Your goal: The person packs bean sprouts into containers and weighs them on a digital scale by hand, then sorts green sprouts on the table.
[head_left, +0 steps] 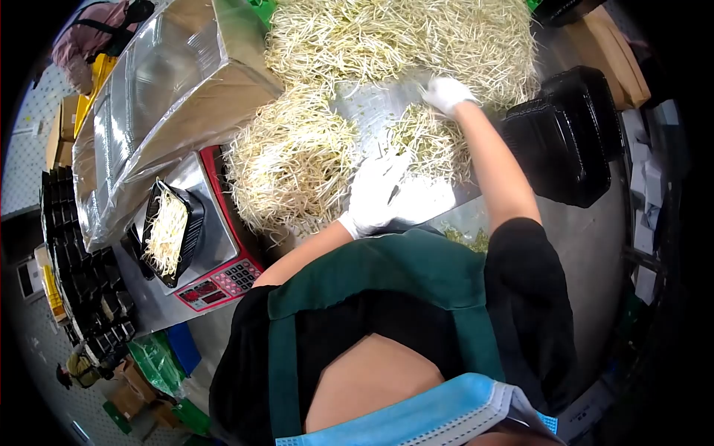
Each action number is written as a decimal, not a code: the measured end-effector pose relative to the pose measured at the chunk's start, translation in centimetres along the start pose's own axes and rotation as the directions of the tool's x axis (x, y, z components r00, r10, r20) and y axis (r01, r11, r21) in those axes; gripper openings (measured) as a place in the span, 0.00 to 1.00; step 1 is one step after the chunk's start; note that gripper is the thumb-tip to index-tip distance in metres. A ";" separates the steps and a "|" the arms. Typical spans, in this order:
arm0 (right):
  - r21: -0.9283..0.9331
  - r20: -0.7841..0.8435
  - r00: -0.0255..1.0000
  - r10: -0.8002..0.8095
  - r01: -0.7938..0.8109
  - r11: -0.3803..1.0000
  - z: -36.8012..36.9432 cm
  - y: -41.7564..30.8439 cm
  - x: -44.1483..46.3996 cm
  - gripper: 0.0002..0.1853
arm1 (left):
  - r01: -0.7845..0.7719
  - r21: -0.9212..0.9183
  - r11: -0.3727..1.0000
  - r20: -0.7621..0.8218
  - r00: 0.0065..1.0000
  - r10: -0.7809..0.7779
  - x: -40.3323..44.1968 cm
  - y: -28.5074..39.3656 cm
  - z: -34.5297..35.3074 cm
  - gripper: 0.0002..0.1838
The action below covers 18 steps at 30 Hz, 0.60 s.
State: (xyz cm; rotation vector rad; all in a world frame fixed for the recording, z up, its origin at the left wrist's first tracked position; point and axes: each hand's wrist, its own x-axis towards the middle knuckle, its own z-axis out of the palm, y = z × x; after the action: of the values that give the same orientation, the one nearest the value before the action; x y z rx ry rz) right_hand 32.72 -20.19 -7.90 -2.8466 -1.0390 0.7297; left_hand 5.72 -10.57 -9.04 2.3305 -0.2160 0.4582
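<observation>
Heaps of pale bean sprouts [294, 160] cover much of the metal worktop [379, 104] in front of me. My left hand [372, 195], in a white glove, lies low at the near edge between the left heap and a smaller pile of sprouts [428, 141], its fingers stretched out. Beside it is a bright white patch, too overexposed to make out. Farther out, my right hand [448, 95], also gloved, is at the edge of the large back heap, above the small pile. Its fingers are curled in, and what they hold, if anything, is hidden.
On the left, a red digital scale [227, 286] carries a black tray [182, 241] of sprouts. Behind it stands a box lined with clear plastic [178, 97]. Stacked black trays are at right [561, 141] and far left [82, 275]. Another person [85, 41] is at the upper left.
</observation>
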 end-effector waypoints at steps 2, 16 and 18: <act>-0.056 -0.041 0.999 0.015 -0.018 0.998 -0.1 2.0 -3.1 0.20 | 0.070 0.094 0.993 -0.032 0.997 -0.067 -0.3 -0.5 0.4 0.36; 0.717 -0.338 0.941 0.014 0.248 0.651 6.7 5.8 -10.5 0.27 | 0.222 -0.001 0.975 0.053 0.974 -0.222 1.7 -1.2 2.2 0.37; 0.503 -0.589 0.806 -0.050 0.414 0.759 8.1 3.6 -13.9 0.32 | 0.295 0.238 0.926 0.070 0.945 -0.319 1.6 -0.9 2.6 0.50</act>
State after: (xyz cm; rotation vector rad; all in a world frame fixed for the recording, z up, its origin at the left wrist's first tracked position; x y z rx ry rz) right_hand 22.04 -32.63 -9.92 -2.0844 -0.8427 0.1421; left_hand 8.13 -11.76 -10.68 2.5544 0.1609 0.2086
